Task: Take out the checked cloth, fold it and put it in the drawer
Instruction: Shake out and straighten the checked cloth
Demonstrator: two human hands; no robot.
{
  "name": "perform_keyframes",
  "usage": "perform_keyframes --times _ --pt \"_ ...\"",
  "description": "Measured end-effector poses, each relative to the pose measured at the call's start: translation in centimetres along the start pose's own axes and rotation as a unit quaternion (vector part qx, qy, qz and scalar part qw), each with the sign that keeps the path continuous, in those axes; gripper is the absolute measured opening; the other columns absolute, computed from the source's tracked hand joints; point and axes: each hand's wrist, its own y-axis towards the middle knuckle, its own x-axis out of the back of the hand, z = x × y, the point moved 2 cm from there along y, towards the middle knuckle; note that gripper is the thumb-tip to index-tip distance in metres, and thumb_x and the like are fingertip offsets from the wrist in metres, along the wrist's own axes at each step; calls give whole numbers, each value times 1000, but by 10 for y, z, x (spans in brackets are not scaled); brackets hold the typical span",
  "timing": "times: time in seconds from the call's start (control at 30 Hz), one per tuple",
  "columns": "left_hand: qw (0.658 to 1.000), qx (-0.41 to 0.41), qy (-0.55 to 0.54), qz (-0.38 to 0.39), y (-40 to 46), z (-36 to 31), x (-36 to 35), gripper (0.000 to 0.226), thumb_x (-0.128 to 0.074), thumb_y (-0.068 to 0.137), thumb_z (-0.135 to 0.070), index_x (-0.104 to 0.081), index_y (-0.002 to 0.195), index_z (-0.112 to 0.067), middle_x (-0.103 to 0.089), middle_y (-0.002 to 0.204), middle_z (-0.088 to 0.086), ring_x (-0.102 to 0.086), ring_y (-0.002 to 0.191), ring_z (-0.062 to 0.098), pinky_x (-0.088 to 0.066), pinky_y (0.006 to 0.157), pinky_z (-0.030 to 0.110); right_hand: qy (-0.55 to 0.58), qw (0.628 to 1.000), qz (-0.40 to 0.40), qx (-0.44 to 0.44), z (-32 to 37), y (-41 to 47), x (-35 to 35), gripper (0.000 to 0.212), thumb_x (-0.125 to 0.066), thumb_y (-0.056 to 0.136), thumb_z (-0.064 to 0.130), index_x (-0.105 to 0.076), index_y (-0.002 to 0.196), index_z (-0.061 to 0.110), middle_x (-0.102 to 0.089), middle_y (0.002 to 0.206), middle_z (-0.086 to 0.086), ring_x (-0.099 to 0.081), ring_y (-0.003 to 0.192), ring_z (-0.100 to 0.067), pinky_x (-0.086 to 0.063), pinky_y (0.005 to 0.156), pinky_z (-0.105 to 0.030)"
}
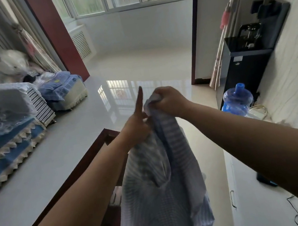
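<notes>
No writing is legible. The blue-and-white checked cloth (160,179) hangs in the air from both hands: the right hand (170,102) clenches its top corner, the left hand (137,128) pinches it just beside, forefinger straight up.

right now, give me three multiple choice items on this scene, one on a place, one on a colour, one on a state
1. Where is the water bottle?
A. on the floor by the dark dispenser
B. on the grey counter
C. in a hand

2. What colour is the checked cloth?
A. red
B. pale blue and white
C. black

3. How is the cloth held?
A. lying flat
B. hanging from the right hand, left hand beside it
C. folded away

Answers: 1 A, it stands low at the dispenser's foot; 2 B, pale blue checks show; 3 B, the right hand grips its top.
</notes>
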Motion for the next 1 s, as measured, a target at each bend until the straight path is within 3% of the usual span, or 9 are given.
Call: perform_keyframes --times 0.1,0.17,0.23,0.3,0.4,0.57,0.73,0.83,1.0 --pt "1000 -12 17 21 3 -9 3 69 -49 96 -6 -11 151 -24 -43 133 -4 -59 104 22 -52 91 35 -9 999 1 53 3 4 -6 14 -64 80 15 -65 91 5 -65 87 -6 -60 81 -23 -49 73 -31" --pt "999 36 2 12 4 -8 8 32 -47 97 -10 -47 128 -15 -55 113 -5 -56 105 19 -50 86 25 56 998 -6 35 -1 2 -5 21 -68 79 15 -61 97 8 -65 86 -1 -60 79 -19 -47 69 -22" --pt "998 67 -7 -10 5 -8 9 15 -47 97 -10 -58 107 -13 -58 89 -8 -58 91 17 -46 72 15 159 987 -10 10 -7 -4 -7 34 -73 78 21 -54 105 12 -68 89 -3 -65 78 -18 -50 69 -21" --pt "996 75 -6 -40 8 -10 10 15 -47 96 -8 -61 99 -12 -58 80 -8 -58 84 17 -45 68 16 200 980 -19 -12 -20 -15 -15 44 -74 78 30 -47 111 15 -64 94 0 -64 79 -11 -51 66 -22" --pt "988 91 0 -126 15 -12 20 12 -48 91 -4 -58 91 -12 -58 79 0 -57 80 22 -44 71 28 118 991 -22 -65 -59 -44 -41 32 -70 79 38 -47 95 22 -54 78 14 -53 68 1 -40 61 -26" --pt "970 77 -31 -227 32 -18 46 15 -46 91 -5 -60 97 -8 -61 86 4 -59 84 22 -47 73 29 70 982 -35 -170 -141 -89 -85 21 -67 82 38 -58 82 19 -62 81 -2 -57 73 -20 -43 61 -29" --pt "970 45 4 -238 37 -14 53 11 -45 92 -4 -56 92 -4 -57 81 4 -54 75 17 -45 72 22 46 985 -56 -156 -160 -79 -81 18 -65 86 24 -58 70 19 -63 86 -11 -58 83 -28 -36 68 -27" --pt "964 72 55 -249 31 16 66 8 -46 91 -4 -49 84 -7 -51 71 1 -51 75 25 -42 70 32 -10 985 -74 -152 -159 -74 -53 32 -61 88 38 -42 67 23 -52 63 2 -55 65 -27 -37 59 -31" --pt "941 129 45 -309 29 36 89 14 -46 92 -8 -45 78 -8 -46 66 3 -51 70 26 -37 60 28 5 994 -96 -41 -123 -70 -42 30 -63 87 33 -51 99 8 -55 69 1 -54 63 -24 -43 61 -34"
